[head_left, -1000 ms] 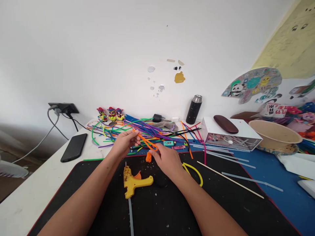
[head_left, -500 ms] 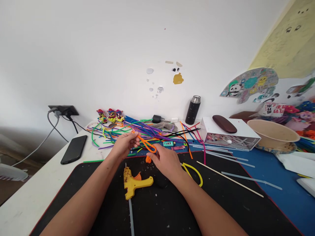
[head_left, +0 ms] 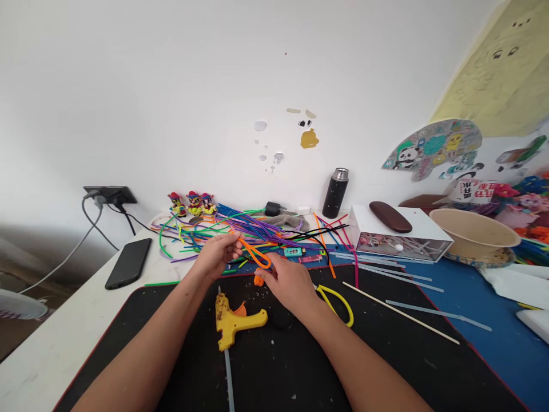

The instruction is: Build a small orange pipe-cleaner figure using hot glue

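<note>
My left hand (head_left: 219, 253) pinches one end of an orange pipe cleaner (head_left: 253, 252), which is bent into a long narrow loop. The loop's rounded end reaches my right hand (head_left: 288, 280), whose thumb and fingers are closed at it. Just below the loop, a small orange coiled piece (head_left: 258, 280) lies on the black mat (head_left: 326, 366). A yellow glue gun (head_left: 234, 323) with a glue stick in its rear rests on the mat between my forearms. Yellow-handled scissors (head_left: 338, 303) are partly covered by my right hand.
Behind my hands lies a pile of coloured pipe cleaners (head_left: 253, 223). Three small figures (head_left: 193, 203), a black bottle (head_left: 335, 193), and a white box (head_left: 401, 232) stand by the wall. A phone (head_left: 128, 263) is at left; a wooden stick (head_left: 401, 312) and glue sticks (head_left: 437, 313) are at right.
Both hands keep their hold on the orange loop and have hardly moved. The view has shifted very slightly.
</note>
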`<act>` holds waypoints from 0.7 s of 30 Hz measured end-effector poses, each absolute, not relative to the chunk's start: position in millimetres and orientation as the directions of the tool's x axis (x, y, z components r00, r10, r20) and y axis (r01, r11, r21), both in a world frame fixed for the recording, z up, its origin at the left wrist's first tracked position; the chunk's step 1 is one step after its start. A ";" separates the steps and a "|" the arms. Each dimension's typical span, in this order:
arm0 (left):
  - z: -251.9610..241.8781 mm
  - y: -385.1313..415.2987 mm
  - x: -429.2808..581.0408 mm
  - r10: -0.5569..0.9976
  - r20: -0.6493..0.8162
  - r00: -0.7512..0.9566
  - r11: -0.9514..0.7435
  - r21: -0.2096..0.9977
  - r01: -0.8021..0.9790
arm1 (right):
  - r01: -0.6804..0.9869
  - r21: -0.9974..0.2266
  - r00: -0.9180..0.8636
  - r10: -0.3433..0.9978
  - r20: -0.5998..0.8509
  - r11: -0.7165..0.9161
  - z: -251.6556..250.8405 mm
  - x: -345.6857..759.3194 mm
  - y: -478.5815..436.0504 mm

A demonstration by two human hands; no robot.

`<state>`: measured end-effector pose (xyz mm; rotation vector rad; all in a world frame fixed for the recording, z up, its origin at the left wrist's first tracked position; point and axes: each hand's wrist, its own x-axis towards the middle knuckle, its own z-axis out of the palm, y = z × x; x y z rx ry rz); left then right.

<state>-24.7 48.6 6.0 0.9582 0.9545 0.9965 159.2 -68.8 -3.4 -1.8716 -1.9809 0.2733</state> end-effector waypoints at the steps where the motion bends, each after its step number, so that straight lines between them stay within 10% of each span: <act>1: 6.0 48.3 -24.4 0.948 -0.191 0.256 0.250 0.942 -0.225 | 0.909 -0.407 -0.024 0.988 0.154 0.085 -3.4 159.3 -68.9; 21: -1.4 50.3 -23.2 0.943 -0.198 0.266 0.257 0.944 -0.206 | 0.924 -0.378 -0.016 0.994 0.105 0.055 -4.1 159.7 -65.1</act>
